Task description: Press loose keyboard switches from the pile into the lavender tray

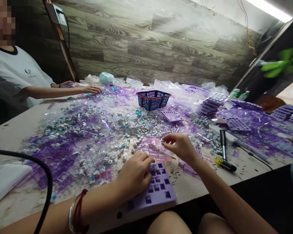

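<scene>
My left hand [136,170] is closed over a purple plate with square holes [161,195] at the table's front edge. Its thumb and forefinger come together above the plate's upper part, beside a small clear piece [152,166]; what the fingers hold, if anything, is hidden. Farther right, my right hand [179,146] hovers over the parts, thumb and fingertips pinched together. A tiny pale bit shows at those tips, too small to name. Below that hand lie pinkish clear pieces [151,143] and tweezers [162,151].
Small white, grey and blue parts [117,130] and clear purple pieces [54,159] are heaped across the table. A dark basket [153,102] stands behind. A hammer [224,152] lies right, near stacked purple plates [213,102]. Another person [17,76] reaches in at left; a black cable [47,175] arches in front.
</scene>
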`<state>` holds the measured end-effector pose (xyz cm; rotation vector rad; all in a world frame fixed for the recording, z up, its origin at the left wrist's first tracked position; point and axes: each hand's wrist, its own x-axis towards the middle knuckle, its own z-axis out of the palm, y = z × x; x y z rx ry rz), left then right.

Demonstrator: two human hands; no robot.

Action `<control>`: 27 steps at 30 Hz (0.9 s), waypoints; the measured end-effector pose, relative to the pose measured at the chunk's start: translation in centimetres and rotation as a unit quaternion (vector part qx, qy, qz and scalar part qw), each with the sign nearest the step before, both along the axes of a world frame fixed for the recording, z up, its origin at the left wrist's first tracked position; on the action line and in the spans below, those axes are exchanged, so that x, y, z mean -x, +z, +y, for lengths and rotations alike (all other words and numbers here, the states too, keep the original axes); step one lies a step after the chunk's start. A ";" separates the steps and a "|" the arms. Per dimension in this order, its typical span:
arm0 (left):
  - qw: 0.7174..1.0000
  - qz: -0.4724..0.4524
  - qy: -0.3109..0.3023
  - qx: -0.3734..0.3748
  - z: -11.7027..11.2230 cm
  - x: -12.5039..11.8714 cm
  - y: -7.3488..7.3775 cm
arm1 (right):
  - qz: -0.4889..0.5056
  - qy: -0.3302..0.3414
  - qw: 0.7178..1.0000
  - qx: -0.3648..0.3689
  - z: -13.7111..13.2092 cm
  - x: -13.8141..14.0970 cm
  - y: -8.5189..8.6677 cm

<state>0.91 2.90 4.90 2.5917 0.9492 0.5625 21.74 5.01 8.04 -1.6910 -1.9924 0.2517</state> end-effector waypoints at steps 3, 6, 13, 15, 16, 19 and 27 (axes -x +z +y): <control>1.000 0.025 0.001 0.000 -0.2 0.0 0.1 | 0.149 0.098 0.982 0.065 -2.8 -0.2 -0.1; 0.999 0.047 -0.002 0.000 -0.4 -0.1 0.3 | 0.158 0.140 0.972 0.105 -5.0 0.0 -1.4; 0.998 0.058 -0.005 0.007 -0.2 -0.2 0.4 | 0.131 0.159 0.976 0.067 -6.4 0.2 -2.8; 0.998 0.055 -0.005 0.009 -0.2 -0.2 0.3 | 0.127 0.149 0.978 0.077 -6.4 0.3 -2.8; 0.998 0.055 -0.006 0.010 -0.2 -0.2 0.3 | 0.124 0.144 0.979 0.077 -6.3 0.3 -2.9; 0.998 0.061 -0.009 0.011 -0.2 -0.2 0.3 | 0.113 0.138 0.982 0.057 -6.2 0.2 -3.2; 0.998 0.062 -0.009 0.005 -0.3 -0.3 0.2 | 0.104 0.157 0.980 0.063 -5.9 -0.1 -3.1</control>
